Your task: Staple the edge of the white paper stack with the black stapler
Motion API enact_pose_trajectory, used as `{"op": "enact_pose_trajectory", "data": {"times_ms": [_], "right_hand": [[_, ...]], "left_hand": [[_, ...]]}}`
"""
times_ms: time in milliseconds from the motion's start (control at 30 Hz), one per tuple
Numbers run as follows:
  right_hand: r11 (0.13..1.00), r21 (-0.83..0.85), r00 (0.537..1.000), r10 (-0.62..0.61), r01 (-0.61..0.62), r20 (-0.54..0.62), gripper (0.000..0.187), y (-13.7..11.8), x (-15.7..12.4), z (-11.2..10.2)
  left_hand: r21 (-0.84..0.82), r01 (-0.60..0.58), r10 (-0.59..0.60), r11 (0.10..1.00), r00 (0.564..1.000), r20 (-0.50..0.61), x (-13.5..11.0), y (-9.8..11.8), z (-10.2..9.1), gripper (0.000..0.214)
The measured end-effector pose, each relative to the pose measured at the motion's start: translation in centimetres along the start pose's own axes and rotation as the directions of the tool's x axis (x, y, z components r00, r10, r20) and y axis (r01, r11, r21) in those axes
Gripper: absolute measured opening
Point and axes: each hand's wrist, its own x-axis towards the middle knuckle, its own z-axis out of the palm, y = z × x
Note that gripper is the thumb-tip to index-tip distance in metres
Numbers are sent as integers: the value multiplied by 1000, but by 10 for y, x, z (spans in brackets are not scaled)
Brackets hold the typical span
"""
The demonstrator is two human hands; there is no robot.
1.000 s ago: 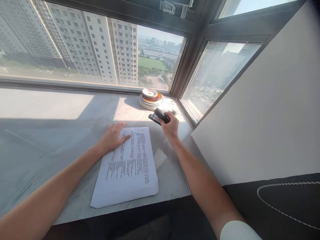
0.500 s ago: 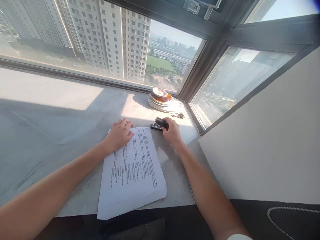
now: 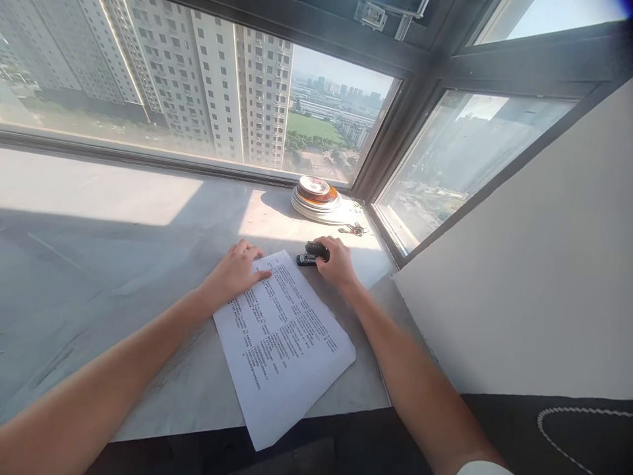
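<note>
Printed paper [image 3: 291, 330] lies aslant on the sill, its near corner sticking out past the front edge. My left hand [image 3: 235, 274] grips its far left edge, with the thumb on top of the print and the fingers at the border. Just beyond the paper's far right corner, a black stapler [image 3: 307, 260] rests on the sill with its jaw towards the paper, apart from it. My right hand [image 3: 337, 262] is closed around the stapler's back end, hiding part of it.
A stack of round dishes [image 3: 316, 201], one orange, stands in the window corner. Keys [image 3: 353, 229] lie in front of it. A white wall [image 3: 519, 264] bounds the right side, and the sill's front edge [image 3: 198, 432] drops off near me. A pale cord [image 3: 541, 422] hangs lower right.
The paper has turned, its near end swinging right, with my left hand on it. The stapler and my right hand have shifted only slightly nearer.
</note>
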Motion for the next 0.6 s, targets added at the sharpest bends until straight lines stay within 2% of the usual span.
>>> {"op": "enact_pose_trajectory", "data": {"times_ms": [100, 167, 300, 367, 500, 600], "right_hand": [[1000, -2, 1000, 19, -19, -8, 40, 0, 1, 0], [1000, -6, 1000, 28, -28, -7, 39, 1, 1, 0], [999, -8, 999, 38, -38, -10, 36, 1, 1, 2], [999, 3, 999, 37, -37, -7, 35, 1, 1, 2], [999, 7, 999, 36, -36, -3, 33, 1, 1, 2], [999, -9, 999, 35, -35, 2, 33, 1, 1, 3]], "left_hand": [[-31, 72, -73, 997, 997, -3, 0, -7, -1, 46], [-56, 79, -78, 995, 997, 11, 0, -12, 0, 42], [-68, -15, 12, 998, 999, -40, 1, -19, 0, 39], [-66, -10, 8, 998, 1000, -28, 0, -16, -3, 39], [-55, 128, -124, 990, 989, 77, -5, -1, -10, 38], [-36, 93, -90, 995, 994, 62, -6, 9, -12, 33]]}}
